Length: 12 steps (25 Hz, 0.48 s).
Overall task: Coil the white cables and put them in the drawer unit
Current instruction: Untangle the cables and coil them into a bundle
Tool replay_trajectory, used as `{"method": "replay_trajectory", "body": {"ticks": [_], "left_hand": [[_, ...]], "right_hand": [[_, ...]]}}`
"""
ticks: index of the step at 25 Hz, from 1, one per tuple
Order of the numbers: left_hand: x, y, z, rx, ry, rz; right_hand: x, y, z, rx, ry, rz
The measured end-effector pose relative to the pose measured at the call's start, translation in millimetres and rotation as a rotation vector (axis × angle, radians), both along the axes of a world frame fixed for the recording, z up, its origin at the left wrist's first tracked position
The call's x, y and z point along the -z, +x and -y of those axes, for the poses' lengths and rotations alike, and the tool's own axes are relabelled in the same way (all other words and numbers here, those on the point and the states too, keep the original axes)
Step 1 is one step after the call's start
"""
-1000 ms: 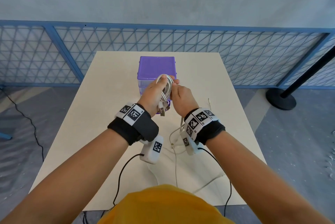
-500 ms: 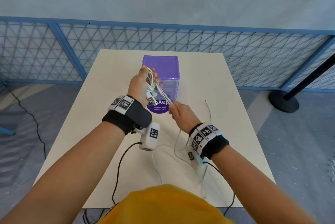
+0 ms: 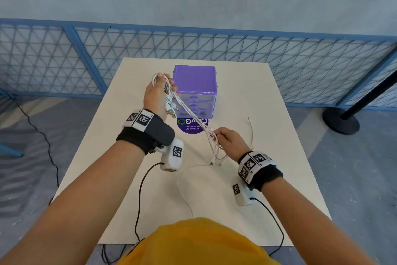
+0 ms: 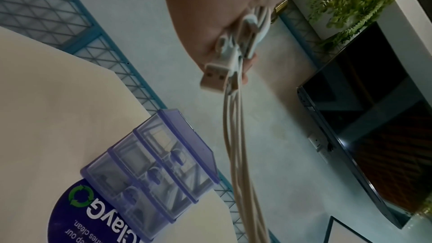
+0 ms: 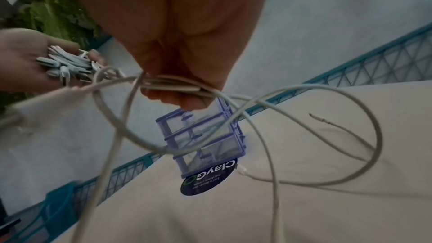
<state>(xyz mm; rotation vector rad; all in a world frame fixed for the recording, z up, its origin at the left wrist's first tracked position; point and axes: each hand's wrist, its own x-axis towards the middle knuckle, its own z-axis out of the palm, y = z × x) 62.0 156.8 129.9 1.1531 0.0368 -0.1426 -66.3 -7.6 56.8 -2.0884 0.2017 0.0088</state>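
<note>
A bundle of white cables [image 3: 171, 97] is gripped in my left hand [image 3: 158, 95], raised to the left of the purple drawer unit [image 3: 194, 84]; USB plugs [image 4: 214, 75] hang below the palm. The strands run down and right to my right hand [image 3: 227, 140], which pinches them [image 5: 173, 84] above the table, in front of the unit. Loose cable ends [image 3: 214, 160] hang below that hand and trail onto the table. The unit's three clear drawers [image 4: 151, 171] are all pushed in.
The unit stands on a cream table [image 3: 268, 114], partly over a round purple sticker [image 3: 192, 125]. A thin white cable [image 3: 251, 129] lies to the right of it. A blue mesh fence [image 3: 86, 54] runs behind the table, a black post base [image 3: 341, 121] stands at right.
My hands have drawn apart: the left rose up and left with the bundle, the right slid down along the strands toward me, stretching them out.
</note>
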Motion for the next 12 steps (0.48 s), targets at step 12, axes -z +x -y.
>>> {"method": "replay_trajectory", "body": {"ticks": [12], "left_hand": [[11, -3, -10, 0.005, 0.012, 0.002]], "right_hand": [[10, 13, 24, 0.316, 0.221, -0.046]]}}
